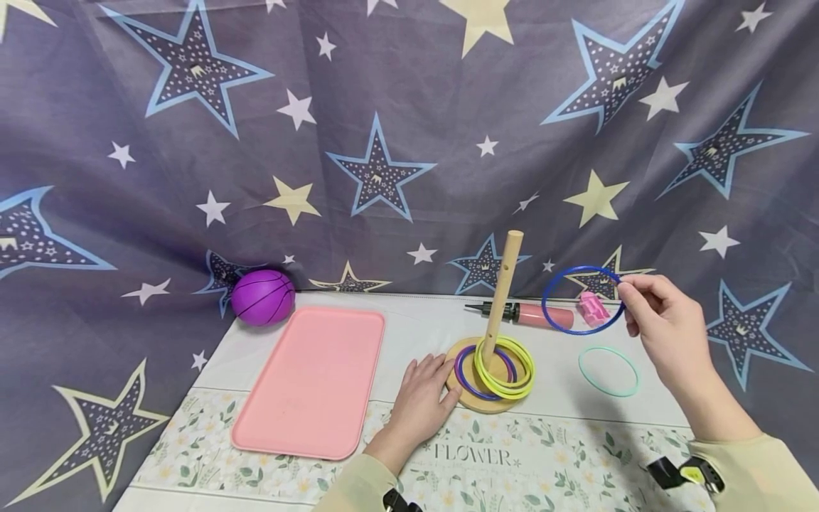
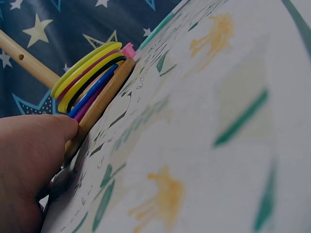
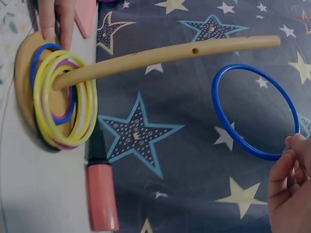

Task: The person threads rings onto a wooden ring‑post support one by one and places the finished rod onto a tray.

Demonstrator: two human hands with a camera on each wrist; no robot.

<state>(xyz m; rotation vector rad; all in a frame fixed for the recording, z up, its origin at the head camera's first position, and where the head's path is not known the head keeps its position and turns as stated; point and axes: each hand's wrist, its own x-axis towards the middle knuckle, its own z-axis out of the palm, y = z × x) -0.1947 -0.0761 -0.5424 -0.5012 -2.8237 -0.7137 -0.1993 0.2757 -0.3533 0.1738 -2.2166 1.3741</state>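
Between thumb and fingers, my right hand [image 1: 668, 323] pinches a blue ring [image 1: 549, 313], held up in the air to the right of the wooden peg [image 1: 503, 288]. In the right wrist view the blue ring [image 3: 220, 110] is level with the upper part of the peg [image 3: 160, 57]. Yellow, blue and purple rings [image 1: 528, 370] lie stacked around the peg's foot. My left hand [image 1: 419, 398] is flat, its fingers at the left edge of the round wooden base [image 1: 476, 405]. The left wrist view shows its thumb [image 2: 68, 127] against the base's rim.
A mint-green ring [image 1: 638, 380] lies on the table at the right. Behind the peg are a pink and black hand pump [image 1: 534, 315] and a small pink object [image 1: 593, 310]. A pink tray [image 1: 307, 384] and a purple ball [image 1: 262, 297] are at the left. Star-patterned cloth [image 1: 384, 85] hangs behind.
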